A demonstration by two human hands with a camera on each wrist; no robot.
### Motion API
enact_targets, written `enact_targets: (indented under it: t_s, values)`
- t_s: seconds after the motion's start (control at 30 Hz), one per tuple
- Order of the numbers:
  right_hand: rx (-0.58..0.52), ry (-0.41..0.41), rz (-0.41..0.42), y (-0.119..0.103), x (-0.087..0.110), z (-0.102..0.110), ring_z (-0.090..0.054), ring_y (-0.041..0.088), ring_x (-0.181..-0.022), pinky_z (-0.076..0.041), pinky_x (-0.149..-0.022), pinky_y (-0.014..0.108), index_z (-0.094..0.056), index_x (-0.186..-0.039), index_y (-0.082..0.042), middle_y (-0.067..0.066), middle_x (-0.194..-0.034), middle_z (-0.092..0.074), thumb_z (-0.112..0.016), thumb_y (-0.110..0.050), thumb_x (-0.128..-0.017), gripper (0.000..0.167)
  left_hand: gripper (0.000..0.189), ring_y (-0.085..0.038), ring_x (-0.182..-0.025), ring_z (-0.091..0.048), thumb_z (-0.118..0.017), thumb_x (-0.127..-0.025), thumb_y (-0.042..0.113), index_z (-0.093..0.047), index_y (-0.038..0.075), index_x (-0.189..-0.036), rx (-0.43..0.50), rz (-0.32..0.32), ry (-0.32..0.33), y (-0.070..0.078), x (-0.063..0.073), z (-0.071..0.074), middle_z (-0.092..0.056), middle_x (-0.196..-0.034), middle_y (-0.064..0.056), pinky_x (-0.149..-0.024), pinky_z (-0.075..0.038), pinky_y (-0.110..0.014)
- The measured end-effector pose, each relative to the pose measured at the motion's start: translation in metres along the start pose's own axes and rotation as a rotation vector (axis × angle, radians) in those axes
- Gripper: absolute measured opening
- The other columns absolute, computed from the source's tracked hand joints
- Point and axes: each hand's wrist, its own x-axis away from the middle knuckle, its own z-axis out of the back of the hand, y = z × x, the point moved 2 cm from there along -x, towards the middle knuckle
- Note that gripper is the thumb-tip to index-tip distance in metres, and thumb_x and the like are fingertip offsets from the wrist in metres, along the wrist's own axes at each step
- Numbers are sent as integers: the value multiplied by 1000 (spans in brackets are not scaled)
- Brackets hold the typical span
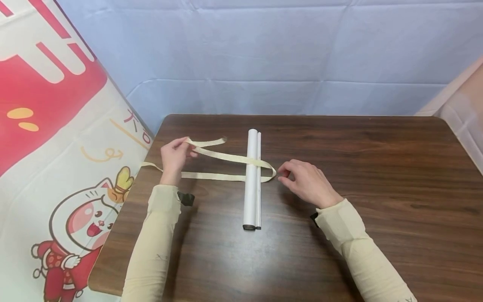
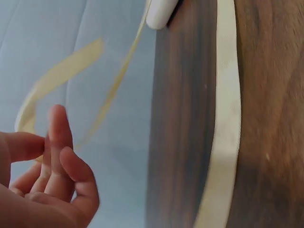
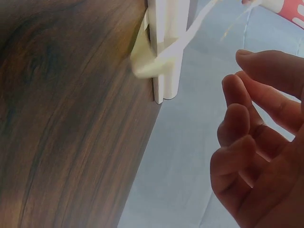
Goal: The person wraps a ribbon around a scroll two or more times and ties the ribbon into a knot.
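Observation:
A cream ribbon [image 1: 215,176] runs across the table, past a thick white roll [image 1: 250,180] and a thinner white rod [image 1: 258,188] lying side by side. It folds back in a loop just right of them, and its upper stretch crosses over both. My left hand [image 1: 174,159] pinches this upper stretch between thumb and finger, with a short free end trailing to the right. In the left wrist view the pinched ribbon [image 2: 66,71] curls above the fingertips. My right hand [image 1: 307,180] is beside the loop, fingers loosely bent and holding nothing; the right wrist view shows thumb and fingers apart.
The dark wood table [image 1: 377,167] has its left edge close to my left arm, and the ribbon's other end reaches that edge. A pale blue cloth [image 1: 264,54] hangs behind the table. A printed cartoon sheet [image 1: 75,188] stands on the left.

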Motion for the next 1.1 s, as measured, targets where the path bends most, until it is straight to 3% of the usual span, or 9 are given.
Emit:
enact_targets:
  t_s: [0.17,0.3,0.37,0.47,0.6,0.73,0.8,0.87,1.1]
  values:
    - [7,2,3,1,0,-1,-56,10,-69,-45,-62,31,-70,-99,-18,-8,-84,-65,-68,-20,-87,12,35,-8,-64,-68,-57,-95,15,-58,2,-128,32,47,81,-11,-8,14,-70,-90,0,-75,-56,-27]
    - [5,-6,0,3,1,-2,-56,10,-69,-45,-62,31,-70,-100,-16,-7,-84,-65,-67,-20,-87,13,40,-14,-80,-71,-55,-98,22,-53,4,-133,2,94,94,-20,-10,20,-65,-121,-14,-83,-53,-29]
    - [5,-14,-3,3,1,-2,-56,10,-69,-45,-63,31,-70,-101,-15,-6,-85,-66,-67,-20,-88,14,40,-17,-88,-72,-54,-99,24,-53,4,-134,-45,96,80,-25,-11,22,-62,-128,-17,-84,-53,-30]
    - [6,-27,-8,4,2,-3,-57,10,-69,-45,-63,31,-71,-102,-13,-5,-85,-66,-66,-19,-88,15,36,-25,-94,-70,-56,-97,25,-60,5,-126,-243,21,48,-30,-10,20,-66,-120,-17,-82,-52,-32]
    - [11,-32,-12,5,4,-4,-57,10,-70,-46,-63,32,-70,-102,-13,-6,-86,-66,-66,-20,-88,16,28,-29,-89,-64,-60,-92,22,-68,4,-112,-566,-192,-39,-31,-6,7,-69,-101,-15,-79,-48,-35]
    - [14,-27,-11,5,5,-5,-57,10,-70,-46,-63,32,-71,-102,-14,-7,-85,-66,-67,-20,-88,16,26,-28,-88,-66,-57,-93,17,-68,1,-111,-743,-346,-257,-31,-2,-10,-70,-101,-15,-82,-50,-40]
    - [14,-25,-12,5,6,-5,-57,10,-69,-45,-63,32,-71,-101,-14,-7,-85,-65,-67,-21,-88,15,29,-29,-94,-67,-54,-94,18,-66,1,-114,-825,-366,-361,-32,0,-15,-69,-107,-15,-85,-51,-43]
    - [14,-26,-16,6,6,-5,-57,10,-69,-45,-62,31,-70,-101,-14,-7,-85,-65,-67,-21,-88,15,31,-31,-101,-66,-51,-95,19,-65,1,-116,-909,-367,-424,-33,1,-18,-66,-112,-17,-88,-50,-45]
    - [13,-51,-39,6,7,-6,-56,10,-70,-45,-62,31,-71,-103,-13,-5,-87,-66,-67,-22,-89,17,37,-43,-116,-51,-50,-94,24,-62,2,-121,-1148,-338,-415,-37,-3,-13,-54,-125,-23,-93,-43,-58]
